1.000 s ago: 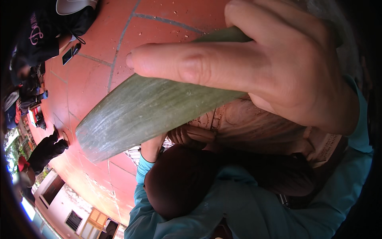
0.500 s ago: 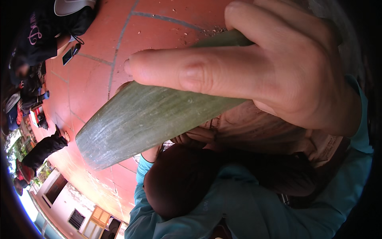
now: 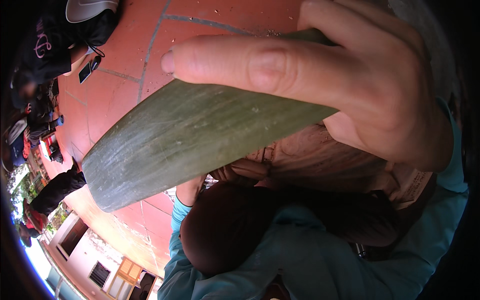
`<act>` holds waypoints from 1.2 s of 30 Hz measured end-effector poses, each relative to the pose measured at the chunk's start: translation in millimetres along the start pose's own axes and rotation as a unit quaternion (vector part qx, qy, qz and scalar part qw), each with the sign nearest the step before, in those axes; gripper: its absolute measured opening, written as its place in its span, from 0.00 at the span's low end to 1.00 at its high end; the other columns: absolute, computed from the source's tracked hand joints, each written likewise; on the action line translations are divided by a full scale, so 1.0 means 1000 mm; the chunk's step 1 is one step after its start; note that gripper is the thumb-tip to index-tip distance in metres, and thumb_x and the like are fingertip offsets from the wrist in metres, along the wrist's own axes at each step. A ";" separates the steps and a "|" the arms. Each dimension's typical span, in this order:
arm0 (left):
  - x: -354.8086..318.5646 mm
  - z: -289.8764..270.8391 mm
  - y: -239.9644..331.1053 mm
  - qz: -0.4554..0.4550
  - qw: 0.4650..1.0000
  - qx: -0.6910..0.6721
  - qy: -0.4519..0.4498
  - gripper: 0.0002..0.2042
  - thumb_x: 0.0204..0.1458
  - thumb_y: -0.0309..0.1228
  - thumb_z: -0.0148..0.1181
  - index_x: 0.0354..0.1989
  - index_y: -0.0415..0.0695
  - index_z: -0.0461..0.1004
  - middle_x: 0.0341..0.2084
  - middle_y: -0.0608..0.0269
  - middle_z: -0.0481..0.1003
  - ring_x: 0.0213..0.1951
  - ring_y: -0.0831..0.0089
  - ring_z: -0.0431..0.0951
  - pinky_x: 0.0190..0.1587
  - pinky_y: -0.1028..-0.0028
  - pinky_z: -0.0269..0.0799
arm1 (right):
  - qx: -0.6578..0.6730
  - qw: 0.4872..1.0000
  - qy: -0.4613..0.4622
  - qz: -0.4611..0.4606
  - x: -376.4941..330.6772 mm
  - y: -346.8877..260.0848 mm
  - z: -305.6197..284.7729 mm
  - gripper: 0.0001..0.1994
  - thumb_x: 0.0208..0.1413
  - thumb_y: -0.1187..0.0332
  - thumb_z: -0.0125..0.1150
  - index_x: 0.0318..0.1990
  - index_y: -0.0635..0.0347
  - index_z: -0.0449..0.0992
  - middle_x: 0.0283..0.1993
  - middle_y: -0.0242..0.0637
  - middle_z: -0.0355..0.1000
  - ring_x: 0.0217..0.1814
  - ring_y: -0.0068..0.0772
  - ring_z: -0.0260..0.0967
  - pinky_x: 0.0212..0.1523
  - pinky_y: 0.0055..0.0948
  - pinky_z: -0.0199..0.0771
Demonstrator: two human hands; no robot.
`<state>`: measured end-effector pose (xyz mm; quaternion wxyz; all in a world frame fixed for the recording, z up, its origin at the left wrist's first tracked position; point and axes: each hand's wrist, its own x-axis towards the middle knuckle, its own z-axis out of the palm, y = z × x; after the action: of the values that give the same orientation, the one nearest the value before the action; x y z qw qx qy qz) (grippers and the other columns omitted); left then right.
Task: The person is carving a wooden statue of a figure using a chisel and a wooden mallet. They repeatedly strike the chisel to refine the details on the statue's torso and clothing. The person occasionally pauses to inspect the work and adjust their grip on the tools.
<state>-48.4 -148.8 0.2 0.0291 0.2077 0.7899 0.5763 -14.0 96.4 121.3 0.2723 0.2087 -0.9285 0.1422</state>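
Note:
A wide green strip with lengthwise grain, looking like split bamboo (image 3: 190, 135), slants across the view, its pale, worn end toward the left. My right hand (image 3: 360, 75) is closed on its upper right part, with the index finger stretched along its upper edge and the other fingers bent round it. Below the strip, in shadow, my left hand (image 3: 245, 171) has its fingers curled together close to my knee. Whatever it holds is hidden. My teal sleeve (image 3: 182, 215) shows at its wrist.
My dark-clad knee (image 3: 220, 225) is beneath the hands, beside a brown, streaked surface (image 3: 320, 155). Red floor tiles (image 3: 120, 100) have scattered bits on them. A person in black (image 3: 55, 55) sits at upper left by a phone (image 3: 85, 73). A building (image 3: 95, 255) stands at lower left.
The green strip has come to look larger and its pale end has shifted left. My right hand has moved slightly up and right, still gripping it. My left hand has hardly moved.

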 end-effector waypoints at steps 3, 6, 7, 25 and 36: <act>0.001 -0.004 0.000 -0.007 0.998 0.035 -0.049 0.16 0.45 0.13 0.56 0.45 0.33 0.67 0.41 0.54 0.71 0.43 0.69 0.71 0.49 0.71 0.65 | 0.001 1.000 0.002 0.006 -0.003 0.002 -0.001 0.21 0.39 0.69 0.63 0.46 0.38 0.75 0.23 0.24 0.63 0.19 0.22 0.57 0.21 0.19 0.61; 0.005 -0.007 0.004 0.011 0.993 0.091 -0.072 0.15 0.44 0.14 0.57 0.43 0.32 0.68 0.39 0.54 0.73 0.42 0.69 0.72 0.48 0.71 0.65 | 0.004 1.000 0.009 0.006 -0.005 0.004 -0.001 0.21 0.39 0.69 0.63 0.46 0.39 0.75 0.23 0.24 0.64 0.19 0.22 0.57 0.21 0.19 0.61; 0.007 -0.005 0.003 0.021 0.992 0.106 -0.071 0.14 0.44 0.14 0.58 0.42 0.32 0.69 0.39 0.54 0.73 0.41 0.70 0.72 0.47 0.72 0.65 | 0.003 1.000 0.007 0.007 -0.006 0.005 -0.001 0.21 0.39 0.69 0.63 0.46 0.39 0.75 0.23 0.24 0.64 0.19 0.22 0.57 0.21 0.19 0.61; -0.012 -0.045 -0.020 0.210 0.876 0.427 0.074 0.17 0.44 0.24 0.59 0.44 0.36 0.69 0.38 0.52 0.73 0.37 0.63 0.74 0.41 0.64 0.70 | 0.015 0.998 0.019 0.064 -0.034 0.009 0.009 0.21 0.39 0.69 0.63 0.46 0.40 0.75 0.23 0.23 0.65 0.19 0.22 0.58 0.21 0.19 0.62; 0.073 -0.019 0.034 -0.022 0.926 -0.373 -0.051 0.15 0.61 0.39 0.37 0.48 0.44 0.63 0.19 0.63 0.58 0.12 0.80 0.51 0.14 0.81 0.48 | 0.101 0.933 -0.012 0.345 -0.117 0.027 0.055 0.31 0.40 0.87 0.57 0.57 0.64 0.62 0.55 0.42 0.66 0.56 0.41 0.66 0.53 0.31 0.68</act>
<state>-110.6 -130.7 52.1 0.1570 0.1939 0.5199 0.8170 38.4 135.4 6.1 0.1728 -0.0965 -0.9272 0.3181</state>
